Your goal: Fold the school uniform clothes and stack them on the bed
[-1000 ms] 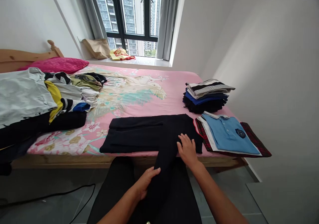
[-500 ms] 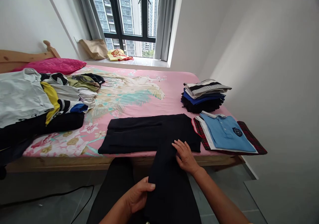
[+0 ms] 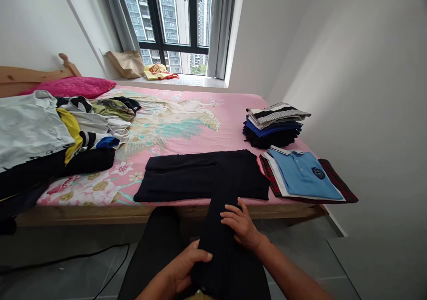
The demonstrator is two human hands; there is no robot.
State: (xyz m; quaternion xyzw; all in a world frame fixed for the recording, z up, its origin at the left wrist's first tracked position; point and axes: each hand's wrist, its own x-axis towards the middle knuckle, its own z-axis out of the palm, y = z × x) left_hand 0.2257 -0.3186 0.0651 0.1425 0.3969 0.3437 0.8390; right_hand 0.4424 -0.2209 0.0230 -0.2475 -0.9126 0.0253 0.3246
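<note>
A dark navy garment that looks like trousers [image 3: 187,180] lies across the bed's front edge, with red trim at its right end. One long leg-like part of it hangs off the edge toward my lap. My left hand [image 3: 188,264] grips the left side of this hanging part, thumb on top and the other fingers hidden beneath. On the upper right of the same part rests my right hand [image 3: 242,226], fingers spread over the cloth.
A light blue polo shirt [image 3: 300,174] lies on white and plaid clothes at the right. Behind it stands a folded stack [image 3: 275,126]. Loose clothes [image 3: 33,131] heap at the left, near a pink pillow [image 3: 73,86]. A black cable [image 3: 66,259] crosses the floor.
My right hand has slid down the hanging part toward me and a little left. My left hand keeps its grip, shifted slightly right. The trousers on the bed lie much the same.
</note>
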